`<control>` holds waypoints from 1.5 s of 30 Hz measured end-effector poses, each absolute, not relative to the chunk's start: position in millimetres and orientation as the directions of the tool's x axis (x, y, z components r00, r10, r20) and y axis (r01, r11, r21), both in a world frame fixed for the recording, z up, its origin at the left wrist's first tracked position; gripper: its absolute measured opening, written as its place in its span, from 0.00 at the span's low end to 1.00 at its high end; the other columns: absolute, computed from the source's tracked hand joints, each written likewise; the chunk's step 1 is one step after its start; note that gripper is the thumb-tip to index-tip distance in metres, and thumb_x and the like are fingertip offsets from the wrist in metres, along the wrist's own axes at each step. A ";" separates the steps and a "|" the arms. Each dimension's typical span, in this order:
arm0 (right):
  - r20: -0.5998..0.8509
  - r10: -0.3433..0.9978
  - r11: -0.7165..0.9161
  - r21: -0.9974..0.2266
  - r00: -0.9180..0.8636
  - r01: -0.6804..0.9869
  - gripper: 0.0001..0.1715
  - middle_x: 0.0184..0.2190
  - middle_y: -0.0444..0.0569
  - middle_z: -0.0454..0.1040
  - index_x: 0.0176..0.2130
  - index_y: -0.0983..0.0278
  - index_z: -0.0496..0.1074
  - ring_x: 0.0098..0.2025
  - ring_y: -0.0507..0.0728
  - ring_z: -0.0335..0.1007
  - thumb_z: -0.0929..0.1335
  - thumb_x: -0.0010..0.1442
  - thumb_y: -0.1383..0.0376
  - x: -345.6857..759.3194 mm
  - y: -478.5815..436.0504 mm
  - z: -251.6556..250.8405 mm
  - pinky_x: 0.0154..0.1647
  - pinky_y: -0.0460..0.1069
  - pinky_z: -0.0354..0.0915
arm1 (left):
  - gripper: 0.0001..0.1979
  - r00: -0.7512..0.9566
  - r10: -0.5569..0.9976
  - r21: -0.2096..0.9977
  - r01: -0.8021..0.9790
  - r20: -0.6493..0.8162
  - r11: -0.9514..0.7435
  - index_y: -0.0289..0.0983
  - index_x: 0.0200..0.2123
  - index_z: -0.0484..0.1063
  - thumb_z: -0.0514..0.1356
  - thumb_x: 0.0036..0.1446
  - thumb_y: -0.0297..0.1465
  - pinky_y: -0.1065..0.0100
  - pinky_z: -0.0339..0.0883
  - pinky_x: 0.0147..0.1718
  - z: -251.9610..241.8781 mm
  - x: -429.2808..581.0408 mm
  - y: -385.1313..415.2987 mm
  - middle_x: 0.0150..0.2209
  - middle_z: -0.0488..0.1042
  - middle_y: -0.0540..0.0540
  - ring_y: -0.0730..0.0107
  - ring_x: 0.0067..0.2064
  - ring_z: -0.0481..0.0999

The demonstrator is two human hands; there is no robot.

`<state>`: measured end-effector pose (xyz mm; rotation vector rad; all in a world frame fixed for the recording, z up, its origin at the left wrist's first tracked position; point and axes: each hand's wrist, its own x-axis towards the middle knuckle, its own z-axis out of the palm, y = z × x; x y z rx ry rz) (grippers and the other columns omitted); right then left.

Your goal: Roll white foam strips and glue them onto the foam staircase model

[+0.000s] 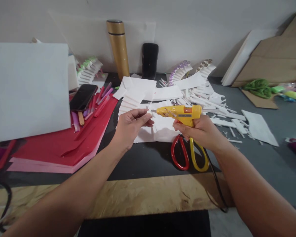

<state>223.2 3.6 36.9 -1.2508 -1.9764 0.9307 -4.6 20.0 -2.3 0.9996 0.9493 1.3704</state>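
My right hand is wrapped round the handle of a yellow glue gun, whose metal nozzle points left. The nozzle tip is at a small white piece pinched between the thumb and fingers of my left hand. Below and behind both hands lie white paper sheets and a pleated white strip. Scissors with one red and one yellow handle lie under my right hand; their blades are hidden.
Red sheets, a phone and a white board are at left. A gold bottle and black case stand behind. White scraps, green yarn and cardboard are at right; a black cable hangs over the wooden edge.
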 end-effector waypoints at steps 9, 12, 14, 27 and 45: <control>0.159 0.924 0.323 -0.812 -0.348 0.486 0.19 0.17 0.42 0.66 0.27 0.63 0.69 0.22 0.51 0.60 0.69 0.64 0.54 225.0 5.2 35.9 0.26 0.48 0.57 | 0.14 0.006 1.000 0.952 -0.304 0.031 -0.027 0.32 0.37 0.80 0.73 0.48 0.32 0.67 0.78 0.35 -1.5 -4.5 18.4 0.28 0.81 0.48 0.72 0.29 0.80; 0.156 0.935 0.296 -0.836 -0.318 0.462 0.18 0.18 0.42 0.67 0.29 0.64 0.71 0.22 0.51 0.61 0.70 0.64 0.53 226.1 4.6 37.3 0.25 0.48 0.58 | 0.14 0.005 1.000 0.953 -0.301 0.027 -0.024 0.32 0.37 0.80 0.74 0.48 0.32 0.68 0.78 0.35 -1.3 -4.6 18.4 0.28 0.81 0.48 0.73 0.29 0.80; 0.142 0.936 0.284 -0.846 -0.323 0.451 0.18 0.18 0.43 0.67 0.30 0.64 0.71 0.22 0.51 0.61 0.70 0.63 0.53 226.0 3.6 38.5 0.25 0.48 0.58 | 0.14 0.004 1.000 0.954 -0.298 0.019 -0.017 0.32 0.37 0.80 0.74 0.48 0.33 0.68 0.77 0.35 -0.7 -4.7 18.3 0.29 0.81 0.47 0.73 0.29 0.80; 0.188 0.916 0.361 -0.772 -0.355 0.523 0.19 0.20 0.44 0.67 0.25 0.63 0.67 0.24 0.52 0.61 0.69 0.63 0.56 221.1 1.4 38.3 0.27 0.48 0.58 | 0.14 -0.012 0.999 0.956 -0.292 0.035 -0.037 0.32 0.37 0.80 0.74 0.48 0.32 0.68 0.78 0.34 0.2 -3.1 18.3 0.27 0.81 0.48 0.72 0.28 0.81; 0.231 0.911 0.388 -0.760 -0.341 0.522 0.21 0.19 0.44 0.66 0.22 0.61 0.66 0.25 0.53 0.60 0.69 0.63 0.56 221.3 0.6 43.0 0.28 0.49 0.58 | 0.15 0.014 1.000 0.951 -0.308 0.016 -0.011 0.32 0.36 0.80 0.75 0.46 0.33 0.67 0.77 0.35 2.0 -3.1 17.4 0.28 0.81 0.48 0.72 0.28 0.80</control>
